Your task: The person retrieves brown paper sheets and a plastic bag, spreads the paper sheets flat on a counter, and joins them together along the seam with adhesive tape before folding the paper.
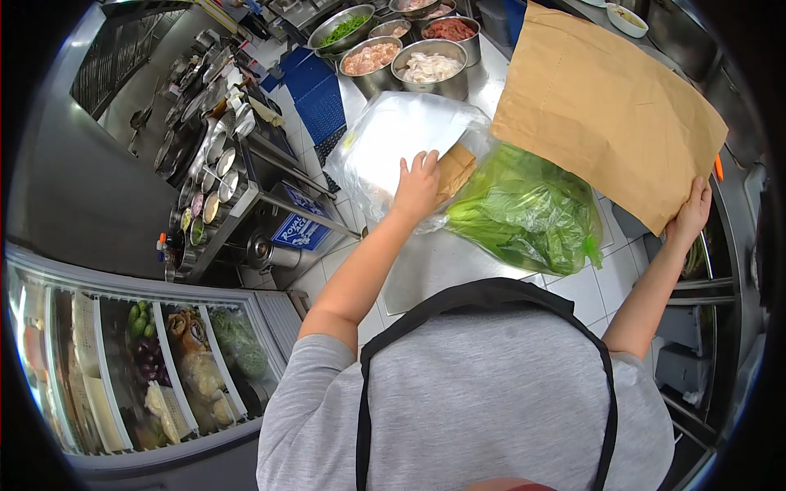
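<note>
One brown paper sheet (610, 106) is gripped by the right hand (690, 214), at far right beside the bagged greens (524, 214); the left hand (418, 188) is laid on a plastic bag (358, 164), its grip unclear. Paper handling seems in hand; a steady edge hold is called for.

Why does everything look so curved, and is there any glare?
Head view: strong wide-angle distortion bows the display cooler, and the corners go black; head view: bright reflections streak the plastic bag of greens, while the brown paper looks matte.
</note>
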`<state>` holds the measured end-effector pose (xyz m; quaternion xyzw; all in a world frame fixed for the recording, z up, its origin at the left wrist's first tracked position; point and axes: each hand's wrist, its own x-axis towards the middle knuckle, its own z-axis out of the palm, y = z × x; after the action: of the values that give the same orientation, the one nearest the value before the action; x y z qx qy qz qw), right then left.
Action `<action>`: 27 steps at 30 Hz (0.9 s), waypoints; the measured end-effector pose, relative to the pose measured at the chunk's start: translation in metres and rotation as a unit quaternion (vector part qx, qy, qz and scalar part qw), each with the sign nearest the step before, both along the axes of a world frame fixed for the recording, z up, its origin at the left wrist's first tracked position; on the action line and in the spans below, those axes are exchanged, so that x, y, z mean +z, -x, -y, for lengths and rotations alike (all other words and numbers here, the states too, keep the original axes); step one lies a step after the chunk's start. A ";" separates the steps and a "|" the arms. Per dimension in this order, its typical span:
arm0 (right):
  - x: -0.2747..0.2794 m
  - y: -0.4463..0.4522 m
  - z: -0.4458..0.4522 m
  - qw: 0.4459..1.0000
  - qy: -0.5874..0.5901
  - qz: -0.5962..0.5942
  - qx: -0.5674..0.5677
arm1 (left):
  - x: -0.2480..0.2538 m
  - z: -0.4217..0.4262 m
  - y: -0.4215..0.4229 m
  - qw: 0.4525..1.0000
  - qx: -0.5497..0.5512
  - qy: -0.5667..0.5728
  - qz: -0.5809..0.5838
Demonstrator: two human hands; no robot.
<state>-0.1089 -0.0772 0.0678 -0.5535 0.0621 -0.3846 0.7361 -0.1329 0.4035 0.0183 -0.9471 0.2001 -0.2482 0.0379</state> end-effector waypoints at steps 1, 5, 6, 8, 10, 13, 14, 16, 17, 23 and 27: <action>0.002 0.002 0.001 1.000 -0.006 -0.002 -0.003 | -0.004 -0.002 -0.002 1.000 0.000 0.000 0.000; 0.002 0.007 0.010 1.000 -0.014 -0.003 0.002 | -0.005 -0.008 -0.013 0.987 0.033 0.045 -0.148; 0.002 0.009 0.012 1.000 -0.014 -0.003 0.000 | 0.000 -0.012 -0.015 0.985 0.037 0.074 -0.150; 0.001 0.011 0.015 1.000 -0.013 -0.009 -0.008 | 0.021 -0.019 -0.021 0.989 0.037 0.101 -0.101; 0.001 0.012 0.016 1.000 -0.017 -0.011 -0.008 | 0.053 -0.028 -0.026 0.990 0.041 0.127 -0.051; 0.001 0.009 0.014 1.000 -0.022 -0.007 -0.004 | 0.093 -0.047 -0.033 0.989 0.076 0.121 -0.040; 0.001 0.008 0.013 1.000 -0.023 -0.003 -0.004 | 0.101 -0.054 -0.035 0.991 0.061 0.115 -0.024; 0.004 0.006 0.009 1.000 -0.030 -0.003 0.002 | 0.110 -0.067 -0.040 0.992 0.036 0.117 -0.004; 0.005 0.005 0.007 0.999 -0.036 -0.004 0.007 | 0.114 -0.071 -0.042 0.993 0.035 0.116 -0.003; 0.011 0.005 0.002 0.999 -0.045 0.002 0.022 | 0.122 -0.088 -0.047 0.987 -0.016 0.160 0.011; 0.011 0.005 0.010 0.998 -0.046 0.010 0.028 | 0.126 -0.094 -0.051 0.982 -0.005 0.190 0.008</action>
<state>-0.1140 -0.0870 0.0789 -0.5166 0.0573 -0.3658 0.7720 -0.0819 0.4971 0.1440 -0.9341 0.1532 -0.2893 -0.1427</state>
